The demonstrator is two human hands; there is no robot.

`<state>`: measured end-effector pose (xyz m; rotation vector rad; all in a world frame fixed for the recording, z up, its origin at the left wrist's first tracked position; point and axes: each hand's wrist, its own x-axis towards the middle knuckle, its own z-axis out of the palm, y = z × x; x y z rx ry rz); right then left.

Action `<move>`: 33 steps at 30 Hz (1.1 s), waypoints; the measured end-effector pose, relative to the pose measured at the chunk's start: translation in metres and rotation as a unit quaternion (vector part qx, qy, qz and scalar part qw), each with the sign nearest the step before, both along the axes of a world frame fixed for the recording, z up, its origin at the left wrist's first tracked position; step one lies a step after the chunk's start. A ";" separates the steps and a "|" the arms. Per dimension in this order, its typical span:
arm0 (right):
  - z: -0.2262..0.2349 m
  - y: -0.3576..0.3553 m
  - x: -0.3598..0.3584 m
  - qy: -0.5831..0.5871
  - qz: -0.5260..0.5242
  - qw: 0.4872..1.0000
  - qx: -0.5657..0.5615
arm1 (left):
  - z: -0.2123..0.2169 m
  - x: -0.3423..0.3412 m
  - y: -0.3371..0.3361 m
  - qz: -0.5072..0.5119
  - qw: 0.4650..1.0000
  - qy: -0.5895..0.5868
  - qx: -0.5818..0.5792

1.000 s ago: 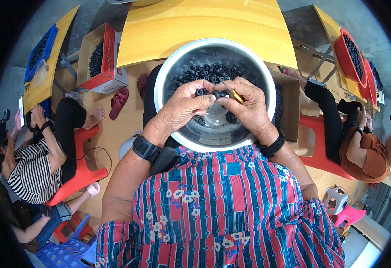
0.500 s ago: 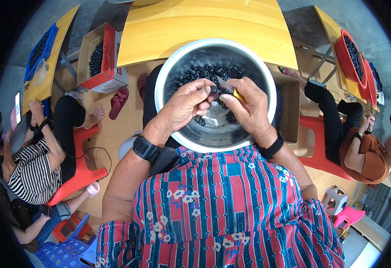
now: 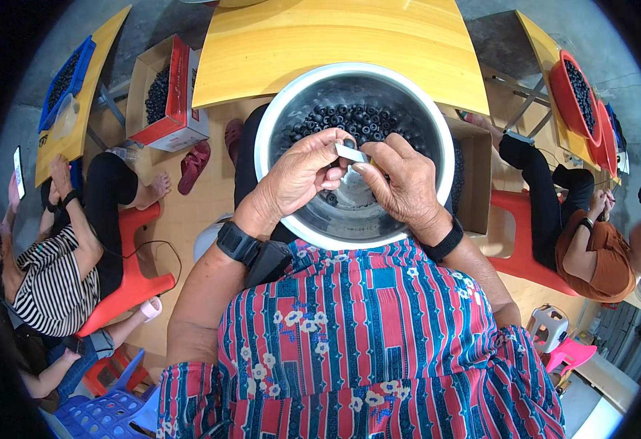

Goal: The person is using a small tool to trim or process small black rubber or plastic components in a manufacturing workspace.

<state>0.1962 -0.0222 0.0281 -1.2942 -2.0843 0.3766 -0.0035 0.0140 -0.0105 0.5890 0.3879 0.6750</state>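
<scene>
Over a metal bowl [image 3: 446, 164] in front of me, my left hand [image 3: 298, 175] pinches a small round black part [image 3: 349, 142] between thumb and fingers. My right hand [image 3: 407, 183] is closed around a small knife [image 3: 351, 153], most of its handle hidden by the fingers. The flat, pale blade lies against the black part, close to the left thumb. Below the hands, many ring-like black parts [image 3: 364, 121] cover the far side of the bowl, and a few lie near its left wall.
A yellow wooden table [image 3: 335, 44] stands beyond the bowl. Boxes of black parts flank me: a red-and-white carton [image 3: 178, 110] on the left, a brown one [image 3: 478, 175] on the right. Seated people [image 3: 64, 271] occupy both sides. A red sandal [image 3: 195, 167] lies on the floor.
The knife has turned and moved left, so its blade now lies across the black part. My right hand has shifted slightly left with it; the left hand stays nearly still.
</scene>
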 end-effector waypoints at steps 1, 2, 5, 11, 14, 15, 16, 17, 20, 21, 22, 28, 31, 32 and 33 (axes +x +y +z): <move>0.000 0.000 0.000 0.003 0.002 1.000 0.004 | 0.000 0.000 0.000 -0.001 1.000 -0.003 0.000; 0.000 0.000 0.000 0.003 0.002 1.000 0.004 | 0.000 0.000 0.000 -0.002 1.000 -0.006 0.000; 0.000 0.000 0.000 0.003 0.001 1.000 -0.003 | -0.001 -0.001 0.000 -0.002 1.000 -0.007 0.004; -0.002 0.002 0.002 0.016 0.019 1.000 -0.007 | -0.001 0.000 0.001 -0.011 1.000 -0.017 0.009; -0.003 0.003 0.000 0.044 0.012 0.999 -0.022 | -0.003 -0.001 0.002 -0.021 0.999 -0.024 0.011; -0.006 0.006 0.001 0.059 -0.031 0.995 -0.068 | -0.002 0.000 0.001 -0.021 0.999 -0.025 0.011; -0.008 0.009 0.003 0.073 -0.074 0.988 -0.114 | 0.002 0.001 0.000 -0.026 0.999 -0.020 0.014; -0.007 0.015 0.008 0.097 -0.108 0.974 -0.174 | 0.004 0.002 -0.001 -0.030 0.999 -0.016 0.016; -0.008 0.010 0.004 0.128 -0.088 0.977 -0.145 | 0.010 0.006 -0.003 -0.002 1.000 0.029 0.010; -0.010 0.010 0.005 0.118 -0.080 0.979 -0.148 | 0.008 0.005 -0.002 0.002 0.999 0.033 0.003; -0.010 0.011 0.006 0.118 -0.080 0.978 -0.150 | 0.008 0.004 -0.002 0.002 0.999 0.032 0.002; -0.007 0.010 0.003 0.178 -0.003 0.982 -0.056 | 0.003 0.004 -0.001 0.001 0.999 0.032 0.023; -0.003 0.006 0.002 0.140 0.026 0.989 -0.050 | 0.002 0.004 -0.001 0.010 0.999 0.036 0.015; -0.001 0.005 0.002 0.106 0.028 0.992 -0.065 | 0.002 0.003 -0.002 0.019 0.999 0.039 0.004; -0.005 0.004 0.001 0.095 0.039 0.993 -0.050 | 0.002 0.003 -0.002 0.026 0.999 0.043 -0.006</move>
